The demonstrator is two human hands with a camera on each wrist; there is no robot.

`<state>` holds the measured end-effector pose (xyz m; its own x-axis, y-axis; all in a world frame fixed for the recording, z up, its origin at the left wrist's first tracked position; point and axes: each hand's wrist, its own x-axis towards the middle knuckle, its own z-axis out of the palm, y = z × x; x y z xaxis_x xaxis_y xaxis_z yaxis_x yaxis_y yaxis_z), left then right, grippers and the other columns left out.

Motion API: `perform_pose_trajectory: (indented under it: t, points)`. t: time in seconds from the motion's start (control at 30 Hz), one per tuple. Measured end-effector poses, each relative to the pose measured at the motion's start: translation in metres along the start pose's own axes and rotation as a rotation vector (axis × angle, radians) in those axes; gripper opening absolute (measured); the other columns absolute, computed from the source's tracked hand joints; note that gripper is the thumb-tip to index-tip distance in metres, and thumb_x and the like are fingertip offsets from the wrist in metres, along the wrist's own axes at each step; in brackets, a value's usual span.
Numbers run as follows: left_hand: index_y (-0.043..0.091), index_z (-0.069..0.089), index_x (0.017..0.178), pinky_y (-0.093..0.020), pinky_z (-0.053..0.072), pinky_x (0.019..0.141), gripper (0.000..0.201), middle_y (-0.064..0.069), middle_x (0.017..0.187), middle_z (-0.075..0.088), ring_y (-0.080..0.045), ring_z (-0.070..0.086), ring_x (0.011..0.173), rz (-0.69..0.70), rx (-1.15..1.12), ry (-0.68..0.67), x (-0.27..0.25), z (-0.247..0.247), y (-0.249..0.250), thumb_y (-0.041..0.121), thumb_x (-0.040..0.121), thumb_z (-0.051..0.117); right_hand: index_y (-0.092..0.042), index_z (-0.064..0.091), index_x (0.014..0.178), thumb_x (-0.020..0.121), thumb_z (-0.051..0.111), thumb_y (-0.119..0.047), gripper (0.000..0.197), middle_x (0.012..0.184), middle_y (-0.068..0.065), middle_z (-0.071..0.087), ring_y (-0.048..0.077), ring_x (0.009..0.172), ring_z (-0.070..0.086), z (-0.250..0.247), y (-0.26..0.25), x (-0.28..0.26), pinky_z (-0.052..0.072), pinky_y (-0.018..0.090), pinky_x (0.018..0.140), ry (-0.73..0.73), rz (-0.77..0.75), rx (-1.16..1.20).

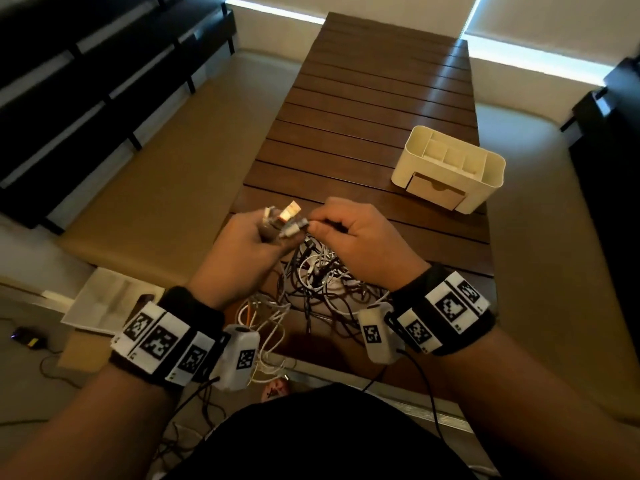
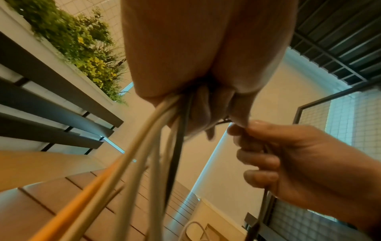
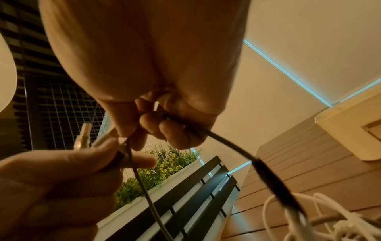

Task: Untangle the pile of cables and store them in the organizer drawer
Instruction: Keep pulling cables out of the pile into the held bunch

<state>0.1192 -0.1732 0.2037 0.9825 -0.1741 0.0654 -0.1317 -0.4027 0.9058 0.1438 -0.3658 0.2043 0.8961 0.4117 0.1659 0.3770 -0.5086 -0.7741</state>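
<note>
From above, the left hand clutches a bunch of connector ends while the right hand pinches a dark cable; a hard tug would likely tighten the pile of cables lying just below both hands. The organizer, drawer closed, sits beyond the right hand. Left wrist: several cords leave the clenched fist. Right wrist: the dark cable droops toward the tabletop.

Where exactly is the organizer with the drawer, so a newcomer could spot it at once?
Start at the long dark slatted wooden table and look along its right edge, past the person's right hand. There stands a cream plastic organizer, open compartments on top. Its tan drawer, shut, sets it apart from the cable pile nearer the person.
</note>
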Motion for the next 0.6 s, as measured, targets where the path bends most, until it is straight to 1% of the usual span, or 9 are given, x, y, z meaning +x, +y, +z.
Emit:
perform_pose_trajectory:
  t: [0.07,0.13,0.2,0.27,0.33,0.37,0.43,0.5,0.6]
  points:
    - [0.007,0.067,0.088,-0.018,0.040,0.053,0.018,-0.001,0.068,0.063,-0.007,0.049,0.056,-0.006,0.002,-0.053,-0.001,0.000,-0.002,0.024,0.093,0.066,-0.014,0.071,0.102,0.100,0.058,-0.019,0.014,0.081,-0.014,0.057,0.000,0.070,0.053,-0.001,-0.002,-0.003,0.039,0.012,0.063,-0.006,0.016,0.031]
    - [0.018,0.066,0.079,-0.022,0.035,0.050,0.017,0.010,0.054,0.053,-0.001,0.041,0.047,-0.040,-0.018,-0.026,0.000,-0.007,-0.004,0.024,0.094,0.065,-0.019,0.070,0.100,0.100,0.058,-0.026,0.014,0.077,-0.011,0.059,0.001,0.064,0.052,-0.004,0.001,-0.009,0.042,0.014,0.059,-0.057,0.067,0.019]
    - [0.028,0.065,0.069,-0.028,0.031,0.051,0.023,0.012,0.048,0.047,-0.004,0.036,0.044,-0.099,-0.102,0.049,0.001,-0.021,-0.008,0.027,0.092,0.066,-0.021,0.070,0.099,0.101,0.056,-0.030,0.016,0.071,-0.009,0.060,0.003,0.058,0.052,-0.009,0.008,-0.016,0.042,0.017,0.055,-0.090,0.149,-0.001]
    - [0.021,0.063,0.073,-0.030,0.029,0.051,0.021,0.008,0.051,0.042,-0.013,0.033,0.045,-0.141,-0.189,0.127,0.001,-0.034,-0.014,0.028,0.093,0.065,-0.022,0.071,0.101,0.102,0.054,-0.032,0.020,0.073,-0.011,0.064,0.003,0.061,0.055,-0.016,0.016,-0.023,0.044,0.023,0.059,-0.054,0.243,-0.014]
    - [0.002,0.058,0.081,-0.031,0.028,0.050,0.028,-0.004,0.056,0.038,-0.019,0.030,0.047,-0.174,-0.215,0.145,0.001,-0.042,-0.017,0.025,0.095,0.064,-0.023,0.071,0.105,0.102,0.052,-0.032,0.021,0.071,-0.025,0.063,-0.007,0.066,0.056,-0.022,0.021,-0.029,0.041,0.013,0.062,-0.027,0.299,0.004]
    - [-0.002,0.057,0.082,-0.031,0.027,0.050,0.033,-0.007,0.057,0.035,-0.019,0.029,0.048,-0.188,-0.210,0.119,0.001,-0.043,-0.018,0.027,0.093,0.065,-0.025,0.071,0.105,0.102,0.052,-0.033,0.021,0.072,-0.029,0.062,-0.008,0.069,0.056,-0.023,0.022,-0.030,0.041,0.011,0.064,-0.049,0.309,0.003]
    - [-0.003,0.056,0.078,-0.030,0.026,0.048,0.040,-0.007,0.056,0.033,-0.018,0.028,0.046,-0.213,-0.181,0.042,-0.001,-0.043,-0.015,0.034,0.087,0.066,-0.028,0.072,0.102,0.100,0.055,-0.038,0.020,0.086,-0.022,0.063,-0.004,0.082,0.059,-0.022,0.020,-0.032,0.047,0.019,0.075,-0.197,0.304,-0.037]
    - [0.000,0.054,0.073,-0.029,0.026,0.046,0.036,-0.005,0.053,0.035,-0.017,0.029,0.044,-0.243,-0.173,-0.046,-0.003,-0.042,-0.012,0.030,0.089,0.066,-0.029,0.074,0.096,0.096,0.061,-0.041,0.018,0.096,-0.017,0.060,0.000,0.092,0.058,-0.016,0.016,-0.032,0.047,0.026,0.086,-0.453,0.310,-0.068]
    - [-0.004,0.058,0.077,-0.027,0.028,0.044,0.031,-0.005,0.054,0.041,-0.017,0.033,0.045,-0.281,-0.128,-0.202,-0.008,-0.037,-0.008,0.023,0.091,0.066,-0.034,0.076,0.095,0.093,0.065,-0.043,0.013,0.095,-0.021,0.062,-0.003,0.093,0.058,-0.005,0.012,-0.034,0.043,0.026,0.088,-0.696,0.332,-0.067]
